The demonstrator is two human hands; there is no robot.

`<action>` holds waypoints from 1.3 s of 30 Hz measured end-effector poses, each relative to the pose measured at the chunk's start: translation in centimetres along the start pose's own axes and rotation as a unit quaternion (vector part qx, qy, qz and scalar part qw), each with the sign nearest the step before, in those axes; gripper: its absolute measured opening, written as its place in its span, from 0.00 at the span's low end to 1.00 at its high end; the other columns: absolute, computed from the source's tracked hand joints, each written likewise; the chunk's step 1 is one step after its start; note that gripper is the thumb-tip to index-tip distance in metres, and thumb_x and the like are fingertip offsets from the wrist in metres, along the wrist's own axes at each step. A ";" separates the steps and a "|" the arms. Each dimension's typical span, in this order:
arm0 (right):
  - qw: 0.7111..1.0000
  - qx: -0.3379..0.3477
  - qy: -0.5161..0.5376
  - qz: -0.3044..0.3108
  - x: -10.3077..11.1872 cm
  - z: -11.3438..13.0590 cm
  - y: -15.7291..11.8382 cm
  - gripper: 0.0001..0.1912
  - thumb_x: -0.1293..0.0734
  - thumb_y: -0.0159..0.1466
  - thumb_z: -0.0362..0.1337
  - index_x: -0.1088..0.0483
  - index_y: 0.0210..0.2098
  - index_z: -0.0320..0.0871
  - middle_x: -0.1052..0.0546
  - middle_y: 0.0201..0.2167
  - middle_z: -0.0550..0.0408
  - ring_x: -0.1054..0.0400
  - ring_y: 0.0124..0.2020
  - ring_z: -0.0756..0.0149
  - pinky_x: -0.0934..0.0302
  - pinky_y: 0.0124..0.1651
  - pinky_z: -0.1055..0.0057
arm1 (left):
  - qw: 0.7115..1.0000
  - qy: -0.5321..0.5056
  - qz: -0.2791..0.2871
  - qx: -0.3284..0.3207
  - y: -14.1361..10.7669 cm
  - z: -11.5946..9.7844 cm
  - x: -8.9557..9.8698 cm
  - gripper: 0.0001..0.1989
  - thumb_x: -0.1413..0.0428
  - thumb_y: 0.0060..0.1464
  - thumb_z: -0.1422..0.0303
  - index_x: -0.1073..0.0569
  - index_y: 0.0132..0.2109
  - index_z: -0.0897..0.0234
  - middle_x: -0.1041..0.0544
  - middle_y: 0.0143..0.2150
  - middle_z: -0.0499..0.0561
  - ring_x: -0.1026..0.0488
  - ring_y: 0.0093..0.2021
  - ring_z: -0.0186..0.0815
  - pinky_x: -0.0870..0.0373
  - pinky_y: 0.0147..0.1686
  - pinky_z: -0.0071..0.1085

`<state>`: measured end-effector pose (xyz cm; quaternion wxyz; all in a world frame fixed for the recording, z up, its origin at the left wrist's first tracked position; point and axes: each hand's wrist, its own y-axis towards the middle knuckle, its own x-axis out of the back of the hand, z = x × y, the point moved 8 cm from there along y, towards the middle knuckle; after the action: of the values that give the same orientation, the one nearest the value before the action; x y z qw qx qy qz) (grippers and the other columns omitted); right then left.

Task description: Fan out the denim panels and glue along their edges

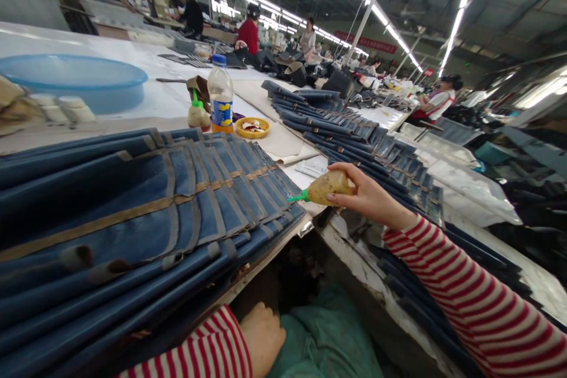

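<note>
My right hand [354,194] is closed around a yellowish, stained squeeze bottle [325,189]. The bottle lies nearly level, its green nozzle [297,196] pointing left at the edge of overlapping blue leather-like pieces [153,174]. These pieces carry grey edge strips and a brown band across them. Low in the view, my left hand [264,335] is curled into a fist by the table edge, above green cloth on my lap. Its fingertips are hidden, so I cannot see whether it holds anything.
A second row of blue pieces [328,124] runs along the right. Behind the near stack stand a drink bottle [221,94], another squeeze bottle [198,116], a yellow dish [252,127] and a blue basin [75,80]. Several people work farther back.
</note>
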<state>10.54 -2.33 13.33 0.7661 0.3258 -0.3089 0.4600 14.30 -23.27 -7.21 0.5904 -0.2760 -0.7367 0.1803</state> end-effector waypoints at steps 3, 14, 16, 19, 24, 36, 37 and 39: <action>1.000 0.000 -0.003 -0.011 0.1 -0.4 -0.3 0.29 0.32 0.52 0.48 0.40 0.51 0.46 0.31 0.44 0.52 0.34 0.43 0.58 0.38 0.48 0.62 | 1.000 0.000 0.002 -0.004 0.2 -0.1 0.0 0.14 0.50 0.52 0.70 0.30 0.45 0.72 0.27 0.43 0.64 0.30 0.45 0.48 0.35 0.46 0.45; 1.000 -0.010 0.002 -0.009 0.0 -0.3 -0.1 0.28 0.32 0.52 0.48 0.39 0.50 0.46 0.30 0.42 0.54 0.34 0.43 0.59 0.38 0.47 0.63 | 1.000 -0.004 -0.003 0.001 0.6 -0.1 -0.5 0.14 0.50 0.53 0.70 0.29 0.45 0.72 0.27 0.43 0.64 0.30 0.45 0.48 0.35 0.46 0.46; 1.000 -0.018 0.002 -0.007 0.0 -0.3 0.0 0.28 0.32 0.52 0.48 0.39 0.49 0.45 0.30 0.42 0.54 0.34 0.42 0.60 0.38 0.46 0.64 | 1.000 -0.003 -0.002 0.000 0.6 -0.1 -0.6 0.14 0.50 0.53 0.70 0.29 0.45 0.73 0.27 0.43 0.64 0.30 0.45 0.48 0.35 0.46 0.46; 1.000 -0.024 0.003 0.004 0.0 -0.2 0.2 0.28 0.32 0.52 0.48 0.39 0.49 0.45 0.30 0.41 0.54 0.33 0.41 0.60 0.37 0.45 0.64 | 1.000 -0.004 0.002 -0.002 0.4 -0.2 -0.4 0.14 0.50 0.53 0.70 0.29 0.45 0.73 0.27 0.43 0.64 0.30 0.45 0.48 0.35 0.46 0.46; 0.999 -0.023 0.007 0.031 0.2 0.7 1.0 0.30 0.32 0.51 0.49 0.39 0.50 0.45 0.30 0.40 0.54 0.33 0.40 0.61 0.36 0.42 0.65 | 1.000 -0.002 0.002 -0.003 0.1 -0.2 0.3 0.14 0.49 0.52 0.70 0.29 0.45 0.73 0.27 0.43 0.64 0.30 0.45 0.48 0.35 0.46 0.45; 0.998 0.006 -0.021 0.063 0.3 3.0 2.5 0.29 0.32 0.52 0.48 0.38 0.51 0.48 0.30 0.43 0.53 0.32 0.42 0.58 0.36 0.45 0.62 | 1.000 0.000 -0.005 -0.004 0.0 -0.3 0.1 0.14 0.48 0.50 0.71 0.28 0.44 0.72 0.26 0.41 0.63 0.29 0.43 0.47 0.34 0.44 0.44; 0.998 0.006 -0.017 0.064 0.3 2.9 2.5 0.29 0.32 0.52 0.48 0.38 0.51 0.48 0.30 0.43 0.53 0.33 0.42 0.58 0.36 0.45 0.62 | 1.000 0.000 -0.007 -0.003 0.0 -0.3 0.1 0.14 0.48 0.50 0.71 0.28 0.44 0.72 0.26 0.41 0.63 0.29 0.43 0.47 0.34 0.44 0.44; 0.998 0.005 -0.005 0.062 0.2 2.7 2.4 0.29 0.32 0.52 0.48 0.38 0.51 0.48 0.30 0.44 0.53 0.33 0.42 0.59 0.35 0.45 0.63 | 1.000 0.000 -0.008 -0.001 0.0 -0.3 0.0 0.14 0.48 0.50 0.72 0.28 0.45 0.72 0.26 0.41 0.63 0.29 0.43 0.48 0.34 0.44 0.44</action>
<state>7.96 -3.45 15.57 0.7331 0.3121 -0.3295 0.5065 14.55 -23.25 -7.13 0.5913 -0.2703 -0.7394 0.1750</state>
